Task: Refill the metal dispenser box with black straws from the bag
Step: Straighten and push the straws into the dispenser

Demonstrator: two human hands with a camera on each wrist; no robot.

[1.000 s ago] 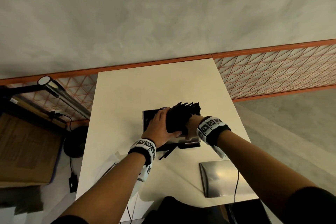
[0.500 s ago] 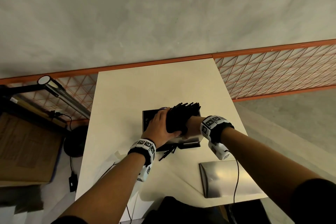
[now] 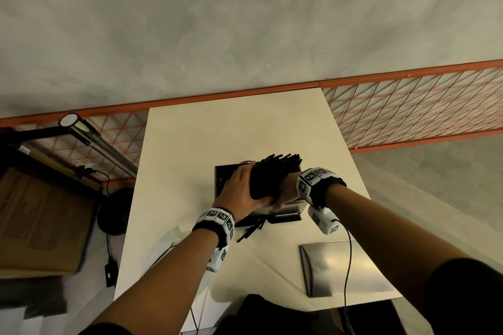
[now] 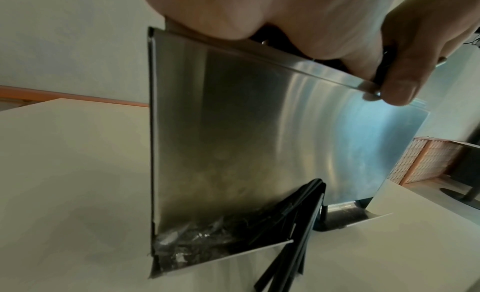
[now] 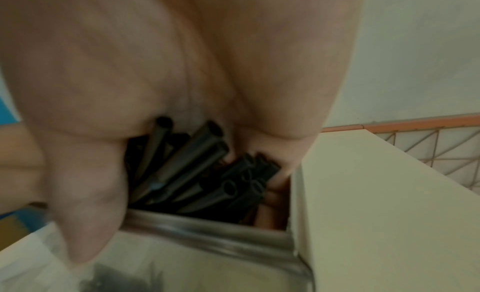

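Both hands clamp one bundle of black straws point(image 3: 268, 179): the left hand point(image 3: 241, 190) curls its fingers point(image 4: 400, 71) over the near side, thumb at the brushed-steel rim; the right hand point(image 3: 287, 189) wraps the far side. The smooth hollow tubes slant up and away, lower ends inside the open-topped metal dispenser box point(image 4: 259, 142). Below the fingers, loose straws point(image 4: 288, 253) poke from its bottom slot onto the pale surface point(image 3: 217, 144). Nearer lies a flat steel lid point(image 3: 340, 266).

Both forearms extended forward, left hand point(image 3: 243, 190) and right hand point(image 3: 285, 190) cupped together, fingers curled.
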